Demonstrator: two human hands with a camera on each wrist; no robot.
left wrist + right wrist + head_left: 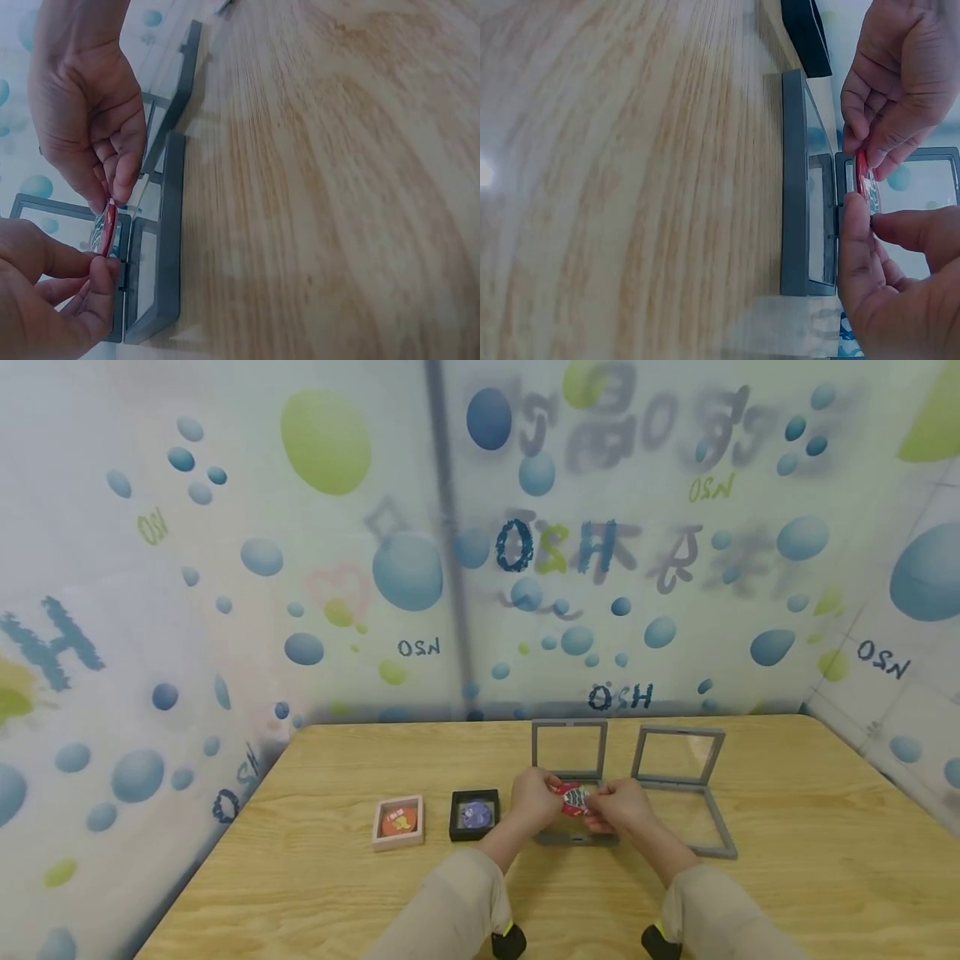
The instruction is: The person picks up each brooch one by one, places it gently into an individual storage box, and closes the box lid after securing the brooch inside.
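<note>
Both hands pinch a round red badge with a green and white tree-like picture, one at each side. My left hand grips its left edge between thumb and fingers; my right hand has the right edge. In the left wrist view the badge appears nearly edge-on, its rim red. Below it lies a grey hinged display frame, opened with one half standing up at the back. Seen from the right wrist, the frame's flat half has a clear film inside its grey border, partly covered by the hands.
To the right, a second grey frame stands opened the same way. On the left are a small pink frame holding an orange badge and a black frame with a purple badge. A printed curtain hangs behind the wooden table.
</note>
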